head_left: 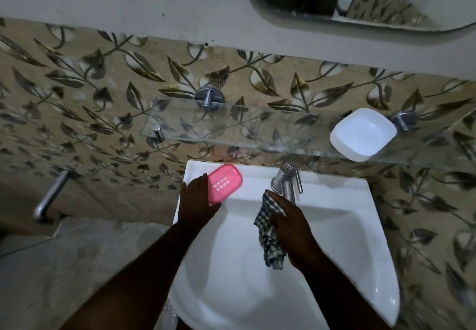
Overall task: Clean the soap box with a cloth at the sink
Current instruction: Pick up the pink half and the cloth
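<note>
Hands split work: your left hand (198, 201) grips pink soap box (226, 181) on sink (334, 188) rim, steadying it; right hand (291, 229) clutches checked cloth (270, 247) over basin, ready to wipe.

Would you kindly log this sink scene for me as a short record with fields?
Left hand: on the pink soap box, grip unclear
Soap box place: the sink, back-left rim
Right hand: holds the checked cloth over the sink, near the tap
Glass shelf: white dish at its right end
</note>
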The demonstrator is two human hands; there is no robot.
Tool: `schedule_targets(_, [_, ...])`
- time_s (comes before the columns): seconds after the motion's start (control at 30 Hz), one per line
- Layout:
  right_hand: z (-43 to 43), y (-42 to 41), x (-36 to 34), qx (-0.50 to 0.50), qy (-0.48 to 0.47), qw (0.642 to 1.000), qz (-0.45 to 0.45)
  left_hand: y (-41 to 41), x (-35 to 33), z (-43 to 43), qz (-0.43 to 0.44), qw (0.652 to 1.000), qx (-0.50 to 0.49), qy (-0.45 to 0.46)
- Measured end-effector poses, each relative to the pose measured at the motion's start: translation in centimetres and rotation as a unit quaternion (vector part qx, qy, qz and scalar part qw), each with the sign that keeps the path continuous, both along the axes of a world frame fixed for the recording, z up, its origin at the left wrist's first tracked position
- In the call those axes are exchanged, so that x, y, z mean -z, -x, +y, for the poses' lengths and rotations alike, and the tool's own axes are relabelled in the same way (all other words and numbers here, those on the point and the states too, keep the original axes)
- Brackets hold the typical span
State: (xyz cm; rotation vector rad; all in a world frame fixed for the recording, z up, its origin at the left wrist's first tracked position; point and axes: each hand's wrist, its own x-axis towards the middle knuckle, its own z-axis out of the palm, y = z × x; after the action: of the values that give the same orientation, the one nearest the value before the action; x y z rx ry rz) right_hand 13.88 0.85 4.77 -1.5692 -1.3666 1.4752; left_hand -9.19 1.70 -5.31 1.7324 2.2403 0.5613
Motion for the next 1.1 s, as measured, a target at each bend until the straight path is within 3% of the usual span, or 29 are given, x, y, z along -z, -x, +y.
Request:
schedule_targets(0.2, [1.6, -0.7, -1.9, 0.008, -0.012, 0.998, -0.065, -1.0, -2.2, -2.1, -0.060, 0.994, 0.029, -0.092])
schedule_targets(0.43, [4.6, 0.7, -3.6, -0.095, -0.100, 0.982, -0.126, -2.4, -7.6, -2.9, -0.086, 0.977, 0.084, -0.177])
schedule_targets(0.67, [5.6, 0.1, -3.5, -0.106, -0.098, 0.987, -0.070, -3.3, -9.0, -4.2, -0.075, 0.975, 0.105, -0.182])
schedule_targets(1.1, [4.7, -2.5, -6.7, -0.118, -0.196, 0.973, -0.019, -4.5, -13.3, -5.5, -0.295, 0.935, 0.032, -0.195])
